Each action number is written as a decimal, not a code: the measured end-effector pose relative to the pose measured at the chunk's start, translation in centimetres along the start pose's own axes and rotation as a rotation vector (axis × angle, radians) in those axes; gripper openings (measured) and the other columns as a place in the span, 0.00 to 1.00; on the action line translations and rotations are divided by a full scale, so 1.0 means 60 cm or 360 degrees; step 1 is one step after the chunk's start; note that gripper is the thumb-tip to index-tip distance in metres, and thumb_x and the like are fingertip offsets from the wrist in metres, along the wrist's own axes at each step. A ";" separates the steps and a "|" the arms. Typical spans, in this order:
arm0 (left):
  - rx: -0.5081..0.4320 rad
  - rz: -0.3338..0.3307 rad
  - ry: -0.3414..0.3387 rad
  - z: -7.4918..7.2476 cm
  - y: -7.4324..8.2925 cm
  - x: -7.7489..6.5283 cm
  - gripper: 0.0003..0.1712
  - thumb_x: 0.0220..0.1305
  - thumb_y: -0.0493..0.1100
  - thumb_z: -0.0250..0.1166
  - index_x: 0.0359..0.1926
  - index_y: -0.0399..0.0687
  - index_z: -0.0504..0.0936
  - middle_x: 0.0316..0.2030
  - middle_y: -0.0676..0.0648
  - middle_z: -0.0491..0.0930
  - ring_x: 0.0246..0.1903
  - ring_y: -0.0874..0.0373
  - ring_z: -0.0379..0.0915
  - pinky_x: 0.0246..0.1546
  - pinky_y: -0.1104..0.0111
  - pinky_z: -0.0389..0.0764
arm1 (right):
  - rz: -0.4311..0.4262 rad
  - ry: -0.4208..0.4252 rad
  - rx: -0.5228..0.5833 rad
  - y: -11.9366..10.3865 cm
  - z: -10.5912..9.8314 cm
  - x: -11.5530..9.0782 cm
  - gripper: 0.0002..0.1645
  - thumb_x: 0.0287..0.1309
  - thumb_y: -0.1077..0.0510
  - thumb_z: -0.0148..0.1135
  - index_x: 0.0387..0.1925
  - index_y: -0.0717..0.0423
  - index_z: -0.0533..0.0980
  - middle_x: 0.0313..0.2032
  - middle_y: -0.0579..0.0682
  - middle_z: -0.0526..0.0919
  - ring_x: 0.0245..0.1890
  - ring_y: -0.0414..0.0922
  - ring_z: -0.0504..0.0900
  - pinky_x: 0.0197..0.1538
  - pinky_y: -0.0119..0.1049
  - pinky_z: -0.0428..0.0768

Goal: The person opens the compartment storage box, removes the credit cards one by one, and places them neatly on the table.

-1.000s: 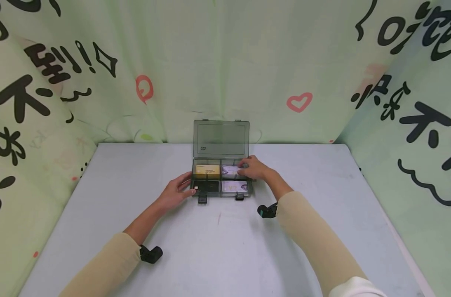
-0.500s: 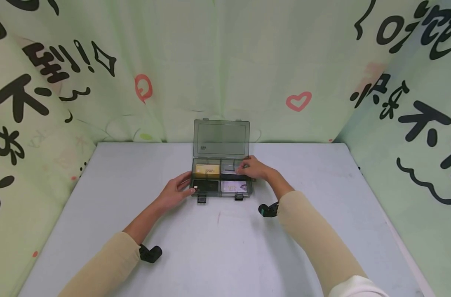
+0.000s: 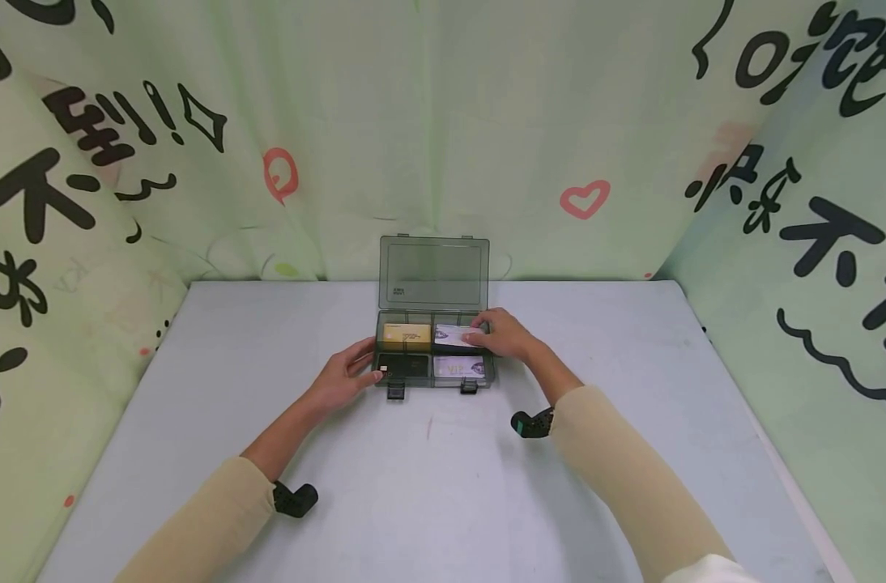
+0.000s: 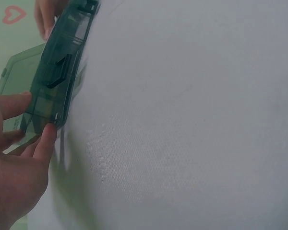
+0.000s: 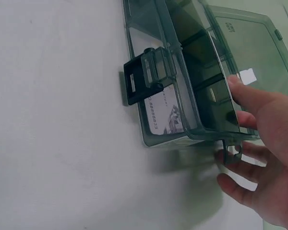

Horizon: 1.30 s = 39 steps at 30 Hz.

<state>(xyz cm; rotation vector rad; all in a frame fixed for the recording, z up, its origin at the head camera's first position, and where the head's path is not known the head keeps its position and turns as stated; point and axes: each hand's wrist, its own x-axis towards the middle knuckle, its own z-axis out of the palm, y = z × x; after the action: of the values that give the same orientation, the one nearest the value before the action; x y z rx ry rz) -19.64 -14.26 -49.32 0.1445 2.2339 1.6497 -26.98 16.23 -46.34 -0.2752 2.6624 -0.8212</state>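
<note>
Your left hand (image 3: 341, 379) grips the green case (image 3: 434, 279) at left; your right hand (image 3: 507, 334) pinches a pale card (image 3: 450, 334), far right.

Right grip (image 3: 503, 334) pinches; left grip (image 3: 339, 379) clasps (arms (image 3: 621, 470) extended).

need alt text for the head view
A right hand pinches a pale card in the far right compartment of an open case; the left hand holds the case's left side. A yellow card, a black card and another pale card lie in others.
</note>
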 end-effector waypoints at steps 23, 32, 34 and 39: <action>-0.0005 -0.0021 0.0017 0.002 0.003 -0.003 0.40 0.67 0.38 0.62 0.75 0.48 0.54 0.75 0.44 0.54 0.73 0.48 0.53 0.68 0.54 0.67 | -0.0079 0.0537 0.0332 0.000 -0.001 -0.035 0.09 0.68 0.61 0.55 0.43 0.59 0.79 0.43 0.57 0.81 0.41 0.50 0.77 0.42 0.36 0.76; 0.0014 -0.0013 0.0019 0.002 0.000 -0.004 0.39 0.67 0.37 0.61 0.75 0.49 0.54 0.75 0.43 0.54 0.74 0.47 0.52 0.67 0.53 0.68 | -0.0066 0.0673 0.0459 0.014 -0.019 -0.048 0.09 0.67 0.63 0.55 0.43 0.62 0.79 0.39 0.59 0.82 0.33 0.50 0.79 0.32 0.29 0.73; 0.0003 -0.0005 0.0020 0.002 -0.001 -0.004 0.39 0.67 0.37 0.61 0.75 0.48 0.54 0.75 0.43 0.54 0.73 0.47 0.52 0.67 0.53 0.67 | -0.0054 0.0701 0.0457 0.019 -0.026 -0.051 0.09 0.67 0.63 0.54 0.43 0.63 0.79 0.40 0.59 0.82 0.33 0.50 0.79 0.32 0.29 0.73; -0.0005 0.0013 0.0012 0.002 -0.001 -0.002 0.39 0.67 0.37 0.61 0.75 0.48 0.54 0.75 0.43 0.54 0.73 0.47 0.52 0.67 0.53 0.67 | -0.0002 0.0722 0.0440 0.036 -0.039 -0.058 0.09 0.68 0.62 0.54 0.44 0.62 0.79 0.41 0.59 0.81 0.34 0.47 0.77 0.33 0.29 0.73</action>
<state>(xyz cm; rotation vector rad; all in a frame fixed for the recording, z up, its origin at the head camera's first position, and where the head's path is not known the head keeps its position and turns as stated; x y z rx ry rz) -19.47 -14.24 -49.37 0.1469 2.2389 1.6608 -24.80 20.14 -44.86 -0.0191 2.8971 -1.3757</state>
